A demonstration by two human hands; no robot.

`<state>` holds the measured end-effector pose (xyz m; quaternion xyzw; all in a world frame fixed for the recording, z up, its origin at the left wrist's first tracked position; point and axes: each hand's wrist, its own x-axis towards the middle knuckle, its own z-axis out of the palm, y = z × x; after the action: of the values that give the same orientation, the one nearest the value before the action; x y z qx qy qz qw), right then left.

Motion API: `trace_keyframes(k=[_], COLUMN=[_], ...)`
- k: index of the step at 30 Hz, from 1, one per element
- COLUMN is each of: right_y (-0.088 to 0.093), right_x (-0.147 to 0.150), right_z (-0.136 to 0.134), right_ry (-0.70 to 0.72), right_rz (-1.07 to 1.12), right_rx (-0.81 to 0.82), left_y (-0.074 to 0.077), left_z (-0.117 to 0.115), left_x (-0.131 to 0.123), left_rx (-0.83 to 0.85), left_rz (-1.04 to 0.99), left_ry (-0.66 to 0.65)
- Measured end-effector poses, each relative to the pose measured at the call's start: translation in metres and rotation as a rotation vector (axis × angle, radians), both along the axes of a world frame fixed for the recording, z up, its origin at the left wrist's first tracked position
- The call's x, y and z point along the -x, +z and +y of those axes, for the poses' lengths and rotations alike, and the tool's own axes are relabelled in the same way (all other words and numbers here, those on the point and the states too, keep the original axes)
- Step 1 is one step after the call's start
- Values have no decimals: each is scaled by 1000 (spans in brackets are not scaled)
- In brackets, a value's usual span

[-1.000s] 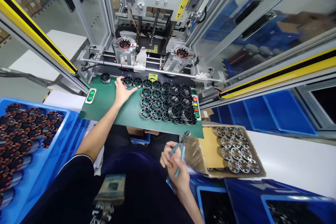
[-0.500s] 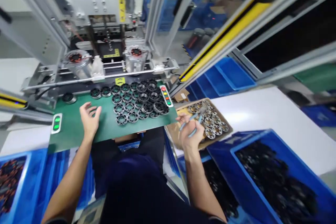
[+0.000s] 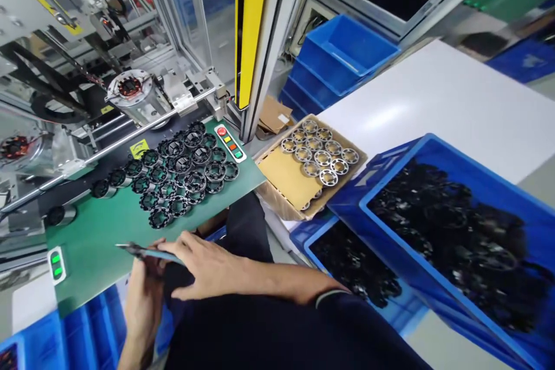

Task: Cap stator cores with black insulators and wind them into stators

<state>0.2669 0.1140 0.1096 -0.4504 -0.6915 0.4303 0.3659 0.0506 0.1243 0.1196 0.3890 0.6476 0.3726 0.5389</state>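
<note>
At the lower left of the frame, the right hand (image 3: 206,267) grips the slim steel pliers with light-blue handles (image 3: 163,255), their jaws pointing left over the green flat worktop (image 3: 97,234). The left hand (image 3: 143,298) is just beside them, fingers raised and partly hidden — whether it holds anything, I cannot tell. Black-and-silver slotted ring parts (image 3: 200,154) stand grouped left of centre, above the hands.

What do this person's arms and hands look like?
The left hand and right hand are ungloved, with no ring or watch visible. A short, dark sleeve with a thin pale edge covers the upper right arm; the left sleeve is out of view.
</note>
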Motion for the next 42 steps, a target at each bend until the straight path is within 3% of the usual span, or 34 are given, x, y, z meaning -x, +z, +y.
trace_keyframes(k=[2, 4, 7, 9, 12, 16, 19, 22, 24, 27, 31, 34, 42], right_y=[1, 2, -7, -23, -53, -80, -87, -89, -89, -89, -88, -90, -97], right_x=[-30, -71, -137, -170, -191, -187, -185, -189, -192, -195, -198, -199, -191], right_z=[5, 12, 33, 56, 98, 141, 156, 164, 167, 170, 168, 167, 165], right_ry=[-42, -188, -465, -577, -577, -476, -430, -415, -412, -414, -431, -461, -503], right_rz=[126, 249, 368, 465, 588, 696, 735, 741, 727, 683, 585, 512, 469], right_rx=[-123, -180, -135, -94, 10, 118, 190, 261, 296, 332, 382, 418, 433], left_y=[10, 19, 30, 34, 35, 32, 23, 8, -9, -42, -81, -94, -99], left_z=[20, 44, 82, 105, 134, 153, 150, 134, 118, 98, 93, 96, 101], left_x=[17, 41, 88, 119, 155, 169, 157, 125, 93, 36, -15, -21, -7], left_rx=[-38, -100, -125, -55, 57, -2, -150, -351, -473, -618, -699, -714, -711], left_rz=[22, 98, 245, 378, 614, 923, 1075, 1139, 1087, 937, 788, 721, 630], left_ry=[59, 89, 72, -1, -118, -184, -163, -97, -138, -305, -356, -332, -334])
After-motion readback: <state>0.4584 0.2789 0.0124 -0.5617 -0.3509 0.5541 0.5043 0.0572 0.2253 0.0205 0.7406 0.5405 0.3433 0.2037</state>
